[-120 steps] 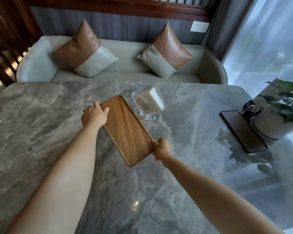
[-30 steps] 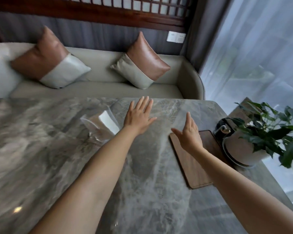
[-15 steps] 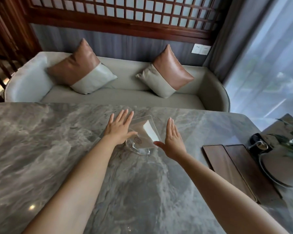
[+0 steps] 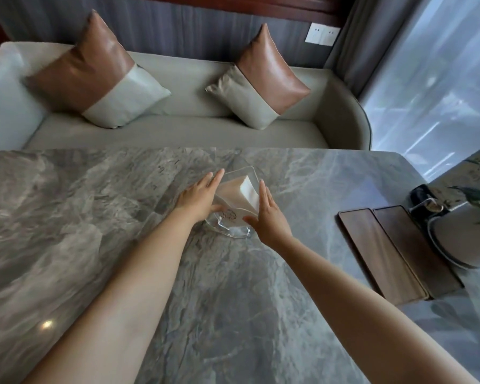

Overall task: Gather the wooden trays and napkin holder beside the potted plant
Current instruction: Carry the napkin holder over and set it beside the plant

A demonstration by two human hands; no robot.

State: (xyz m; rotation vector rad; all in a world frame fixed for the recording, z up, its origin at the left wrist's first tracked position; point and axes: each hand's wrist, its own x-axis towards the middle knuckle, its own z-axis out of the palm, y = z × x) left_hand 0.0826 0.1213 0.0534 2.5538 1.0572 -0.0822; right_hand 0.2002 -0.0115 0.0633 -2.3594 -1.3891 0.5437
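Note:
A clear napkin holder (image 4: 234, 206) with white napkins stands near the middle of the grey marble table (image 4: 233, 300). My left hand (image 4: 198, 196) presses flat against its left side and my right hand (image 4: 266, 214) against its right side, so the holder is clasped between both palms. Two wooden trays lie side by side at the right: a lighter one (image 4: 380, 253) and a darker one (image 4: 416, 250). Just right of them stands the potted plant (image 4: 466, 234) in a pale round pot, partly cut off by the frame edge.
A small dark container with a metal lid (image 4: 424, 200) sits behind the trays, next to the pot. A grey sofa (image 4: 178, 134) with two brown-and-grey cushions runs along the table's far edge. A curtained window is at the right.
Both hands have closed in from hovering beside the napkin holder to pressing on its two sides. The view has tilted down. Earlier, both hands carried the lighter tray over beside the darker one.

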